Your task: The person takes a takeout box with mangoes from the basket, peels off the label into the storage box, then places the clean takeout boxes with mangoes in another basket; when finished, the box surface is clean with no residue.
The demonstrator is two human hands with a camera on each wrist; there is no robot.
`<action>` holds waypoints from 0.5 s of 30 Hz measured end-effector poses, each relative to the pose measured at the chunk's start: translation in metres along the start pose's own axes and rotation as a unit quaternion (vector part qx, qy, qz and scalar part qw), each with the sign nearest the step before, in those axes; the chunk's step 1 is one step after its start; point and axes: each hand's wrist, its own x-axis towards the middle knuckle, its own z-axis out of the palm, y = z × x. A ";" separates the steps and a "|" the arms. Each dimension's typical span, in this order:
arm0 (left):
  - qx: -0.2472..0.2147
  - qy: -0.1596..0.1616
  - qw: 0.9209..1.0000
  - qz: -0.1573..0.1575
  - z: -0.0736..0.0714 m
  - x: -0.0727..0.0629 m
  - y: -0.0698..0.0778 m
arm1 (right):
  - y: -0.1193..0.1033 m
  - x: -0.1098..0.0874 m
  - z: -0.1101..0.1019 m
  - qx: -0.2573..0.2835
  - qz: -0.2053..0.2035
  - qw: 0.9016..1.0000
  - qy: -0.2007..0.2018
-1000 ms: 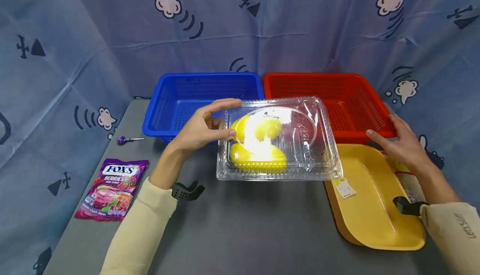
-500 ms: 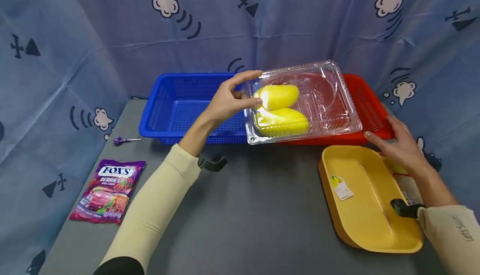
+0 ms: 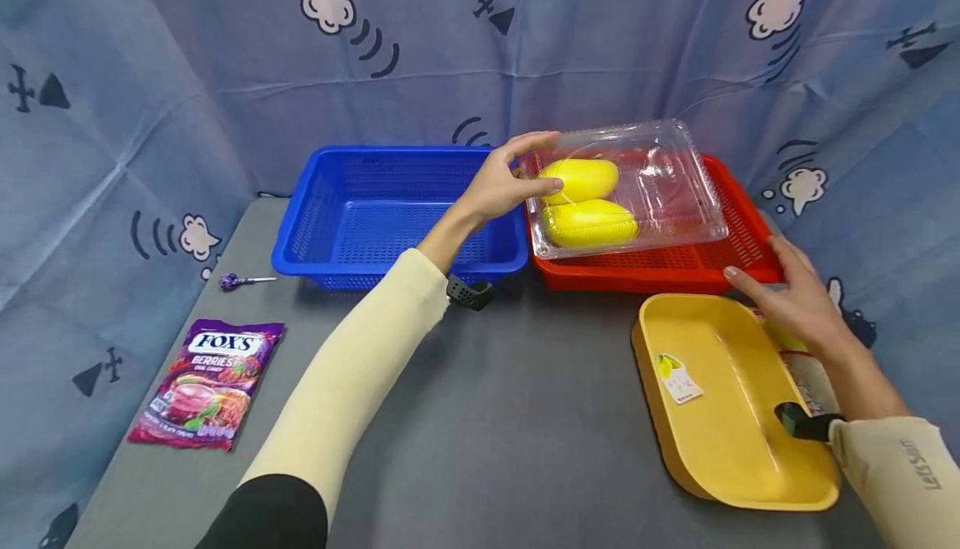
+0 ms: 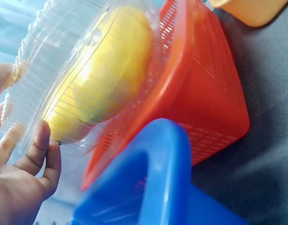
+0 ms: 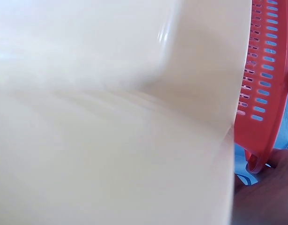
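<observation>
My left hand (image 3: pixel 504 182) pinches the left end of a clear plastic clamshell container (image 3: pixel 667 207), thumb on the near face and fingers at its far edge. Two yellow mango-like fruits (image 3: pixel 590 224) lie inside at that end. The container is tilted over the red basket (image 3: pixel 637 270), covering much of its opening in the head view. In the left wrist view the container (image 4: pixel 64 89) overlaps the red basket's rim. My right hand (image 3: pixel 806 299) grips the red basket's front right corner, thumb along the front and fingers at the side.
A blue basket (image 3: pixel 397 270) stands left of the red one. A yellow tub (image 3: pixel 738 416) with a sticker lies before the red basket, a partly hidden package (image 3: pixel 817 374) beside it. A purple candy bag (image 3: pixel 206 386) and a lollipop (image 3: pixel 243 281) are at the left.
My left hand has carried the container of fruits right and away from me, from above the table's middle to over the red basket. My right hand has stayed at the basket's corner.
</observation>
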 end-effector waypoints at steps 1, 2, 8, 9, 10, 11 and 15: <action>0.003 0.004 1.000 -0.004 0.002 0.004 -0.003 | 0.000 -0.001 0.000 0.002 0.003 1.000 -0.003; 0.006 0.009 1.000 -0.007 0.005 0.007 -0.006 | 0.000 -0.001 0.000 0.004 0.006 1.000 -0.006; 0.036 0.031 0.999 -0.019 0.018 0.021 -0.024 | 0.000 -0.002 0.002 0.018 0.011 1.000 -0.010; 0.040 0.032 0.998 -0.021 0.020 0.022 -0.027 | 0.000 -0.002 0.002 0.018 0.009 1.000 -0.009; 0.041 0.033 0.998 -0.023 0.022 0.023 -0.029 | 0.001 -0.002 0.002 0.018 0.007 1.000 -0.008; 0.042 0.031 0.998 -0.024 0.024 0.024 -0.030 | 0.001 -0.002 0.001 0.018 0.007 1.000 -0.008; 0.048 0.019 0.998 -0.019 0.032 0.027 -0.032 | 0.002 -0.002 -0.002 0.013 0.009 1.000 -0.010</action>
